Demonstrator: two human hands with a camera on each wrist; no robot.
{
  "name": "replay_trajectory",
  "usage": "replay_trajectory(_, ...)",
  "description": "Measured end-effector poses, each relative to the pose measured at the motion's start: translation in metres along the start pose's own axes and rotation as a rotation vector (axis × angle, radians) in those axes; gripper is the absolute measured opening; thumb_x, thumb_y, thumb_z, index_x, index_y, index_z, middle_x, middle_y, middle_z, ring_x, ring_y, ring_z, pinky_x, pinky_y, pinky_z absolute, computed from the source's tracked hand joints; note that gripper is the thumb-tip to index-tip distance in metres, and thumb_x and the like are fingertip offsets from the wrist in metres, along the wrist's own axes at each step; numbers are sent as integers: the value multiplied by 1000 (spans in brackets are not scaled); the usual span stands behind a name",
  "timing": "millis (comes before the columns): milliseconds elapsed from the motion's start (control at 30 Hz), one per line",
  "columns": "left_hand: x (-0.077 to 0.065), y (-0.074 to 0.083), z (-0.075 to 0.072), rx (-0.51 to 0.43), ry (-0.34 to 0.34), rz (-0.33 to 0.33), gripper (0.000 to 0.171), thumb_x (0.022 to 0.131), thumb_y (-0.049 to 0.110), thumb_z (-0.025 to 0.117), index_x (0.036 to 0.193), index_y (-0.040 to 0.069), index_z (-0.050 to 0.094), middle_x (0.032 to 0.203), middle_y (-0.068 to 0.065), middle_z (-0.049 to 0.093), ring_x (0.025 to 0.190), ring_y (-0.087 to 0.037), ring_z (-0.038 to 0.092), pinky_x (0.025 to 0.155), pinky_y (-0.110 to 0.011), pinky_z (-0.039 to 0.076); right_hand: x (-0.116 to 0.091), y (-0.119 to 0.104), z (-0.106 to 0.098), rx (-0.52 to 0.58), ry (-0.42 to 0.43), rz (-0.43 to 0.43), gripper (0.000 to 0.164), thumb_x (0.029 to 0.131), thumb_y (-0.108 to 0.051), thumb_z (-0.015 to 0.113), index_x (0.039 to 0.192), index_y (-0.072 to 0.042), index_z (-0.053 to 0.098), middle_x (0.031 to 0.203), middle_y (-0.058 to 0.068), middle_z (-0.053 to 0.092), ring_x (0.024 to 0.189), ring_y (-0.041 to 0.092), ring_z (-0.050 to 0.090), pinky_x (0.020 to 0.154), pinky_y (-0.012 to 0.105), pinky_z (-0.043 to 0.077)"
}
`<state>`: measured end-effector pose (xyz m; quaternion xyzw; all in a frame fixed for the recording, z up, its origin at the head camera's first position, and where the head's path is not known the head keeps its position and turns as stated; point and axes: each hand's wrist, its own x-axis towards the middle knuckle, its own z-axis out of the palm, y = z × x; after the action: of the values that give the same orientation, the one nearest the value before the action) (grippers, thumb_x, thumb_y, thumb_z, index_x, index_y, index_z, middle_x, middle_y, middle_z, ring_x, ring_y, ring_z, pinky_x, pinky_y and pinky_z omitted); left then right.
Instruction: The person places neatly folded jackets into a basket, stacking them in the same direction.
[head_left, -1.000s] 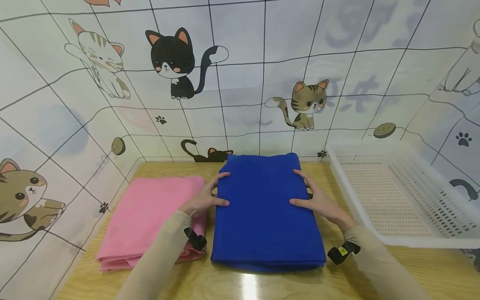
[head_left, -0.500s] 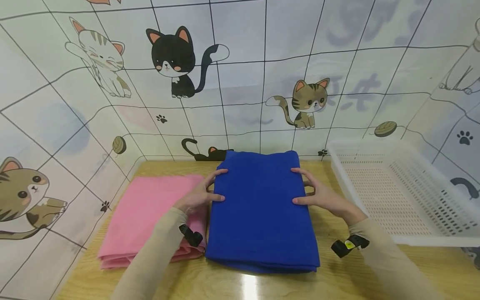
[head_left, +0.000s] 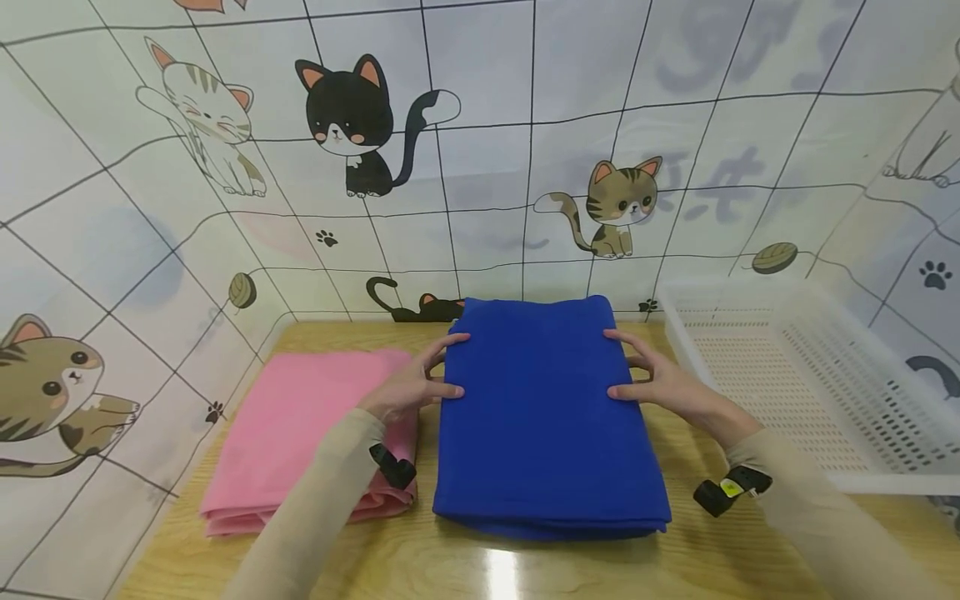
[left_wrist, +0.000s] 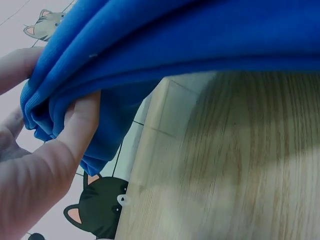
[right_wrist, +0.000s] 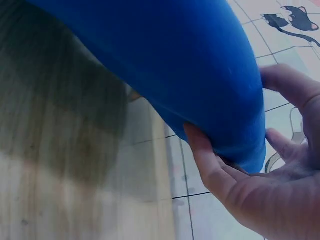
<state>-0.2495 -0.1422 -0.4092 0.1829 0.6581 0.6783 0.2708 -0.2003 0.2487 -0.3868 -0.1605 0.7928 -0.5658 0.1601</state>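
Note:
A thick folded blue cloth (head_left: 547, 425) is held between my two hands in the head view. My left hand (head_left: 408, 387) grips its left edge, thumb on the near side and fingers farther back. On the opposite edge my right hand (head_left: 667, 387) holds it in the same way. The left wrist view shows layered folds of the blue cloth (left_wrist: 165, 40) between the left hand's fingers. In the right wrist view the right hand's fingers (right_wrist: 205, 155) reach around the smooth edge of the cloth, whose shadow falls on the table below.
A folded pink cloth (head_left: 300, 425) lies at the left, partly behind the left forearm. At the right stands a white perforated plastic basket (head_left: 701, 375). A wall covering with cat drawings (head_left: 495, 167) rises behind the wooden table (head_left: 420, 567).
The blue cloth shifts a little left, then back to the right, ending slightly right of where it was. Both hands move with it. The pink cloth and basket stay put.

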Motion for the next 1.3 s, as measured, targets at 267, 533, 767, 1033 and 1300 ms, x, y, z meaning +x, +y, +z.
replay_trajectory(267,8,6,11,-63,-13,8,83,86,-13,63,151,27,30,149,-15,24,127,-35,43,95,-45,45,-12,-1,-11,-2,32,4,79,93,-14,66,154,-17,16,146,31,23,133,49,23,93,57,39)
replay_trajectory(533,15,13,25,-86,18,23,80,85,-12,64,148,29,37,148,-14,26,127,-35,43,97,-45,44,-17,-1,-22,-56,71,27,80,93,-19,67,155,-19,16,147,30,27,126,49,38,96,57,37)
replay_trajectory(767,23,17,35,-88,15,43,79,86,-13,62,148,28,37,147,-14,28,128,-35,42,97,-44,44,-22,0,-30,-99,103,22,81,93,-19,67,155,-18,15,147,31,24,127,52,35,94,65,34)
replay_trajectory(1033,31,19,50,-151,5,86,82,86,-17,59,149,29,34,150,-13,25,127,-39,42,95,-47,45,-30,-2,-37,-96,137,-2,80,93,-15,65,156,-19,14,148,33,20,130,55,29,94,68,32)
replay_trajectory(1300,35,24,63,-180,-28,81,91,87,-18,56,149,43,29,158,-2,11,135,-34,34,91,-50,47,-37,-6,-47,-101,173,-25,78,94,-14,64,155,-25,16,152,30,15,133,54,21,95,71,29)
